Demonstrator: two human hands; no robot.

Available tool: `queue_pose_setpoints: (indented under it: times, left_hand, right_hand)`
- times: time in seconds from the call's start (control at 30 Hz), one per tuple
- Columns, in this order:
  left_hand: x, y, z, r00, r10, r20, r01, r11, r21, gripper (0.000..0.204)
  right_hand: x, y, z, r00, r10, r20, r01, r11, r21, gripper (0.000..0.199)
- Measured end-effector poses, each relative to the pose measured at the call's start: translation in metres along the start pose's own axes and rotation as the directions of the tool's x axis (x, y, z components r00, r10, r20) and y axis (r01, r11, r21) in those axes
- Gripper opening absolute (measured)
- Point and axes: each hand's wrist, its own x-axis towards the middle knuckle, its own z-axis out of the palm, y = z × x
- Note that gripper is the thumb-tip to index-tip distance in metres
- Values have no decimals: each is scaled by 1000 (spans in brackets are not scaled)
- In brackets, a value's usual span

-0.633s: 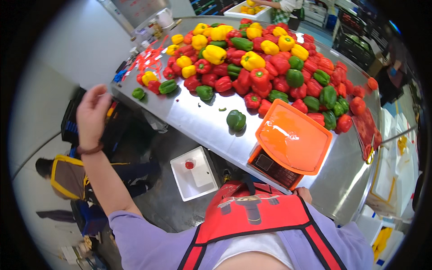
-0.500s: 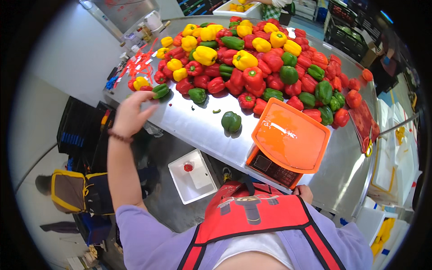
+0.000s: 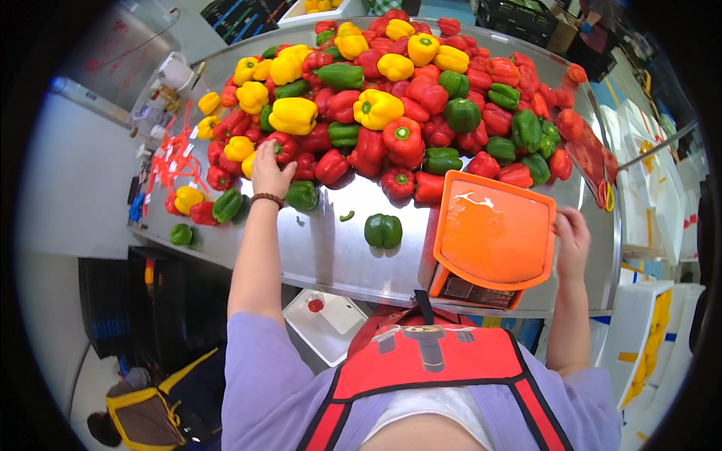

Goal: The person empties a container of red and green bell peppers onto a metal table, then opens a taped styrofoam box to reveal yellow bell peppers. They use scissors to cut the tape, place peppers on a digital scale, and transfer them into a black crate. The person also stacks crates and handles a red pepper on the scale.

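My left hand (image 3: 272,174) reaches to the near left side of a heap of bell peppers, its fingers apart. Its fingertips lie against a red bell pepper (image 3: 283,146), partly hiding it. My right hand (image 3: 573,239) is closed at the right rim of an orange tray (image 3: 496,233), fingers curled against the edge. The tray sits on a scale (image 3: 475,292) with a dark front panel. A lone green bell pepper (image 3: 383,231) stands on the metal table left of the tray. Another green bell pepper (image 3: 302,195) sits just beside my left wrist.
Red, yellow and green peppers cover the far part of the metal table (image 3: 331,259). Red tape strips (image 3: 169,169) lie at the left. Yellow-handled scissors (image 3: 606,195) rest at the right edge. A white bin (image 3: 331,331) stands below the table; a person (image 3: 150,410) is at lower left.
My left hand has moved right, from the green pepper at the table's left to the heap. My right hand has risen from the near table edge to the tray's right rim. The view has shifted.
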Motion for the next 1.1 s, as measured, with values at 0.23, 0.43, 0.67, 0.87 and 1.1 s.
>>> queue_pose_setpoints:
  times: [0.23,0.43,0.67,0.87,1.1]
  left_hand:
    - [71,-12,24,1000,-7,16,5,993,117,101]
    - [95,12,38,982,-185,42,184,982,38,104]
    - [94,-7,39,998,-68,-18,68,998,-4,96]
    - [72,20,8,982,116,-150,-135,982,-129,92]
    - [-61,67,29,899,425,103,-408,900,-155,91]
  right_hand:
    - [90,-21,175,817,-178,548,400,859,-318,34]
    - [164,5,271,922,73,379,144,846,-514,77]
    - [169,-29,339,913,155,378,146,740,-656,96]
    - [177,-21,344,916,142,375,146,753,-642,92]
    - [137,-40,253,918,-167,359,134,984,117,75]
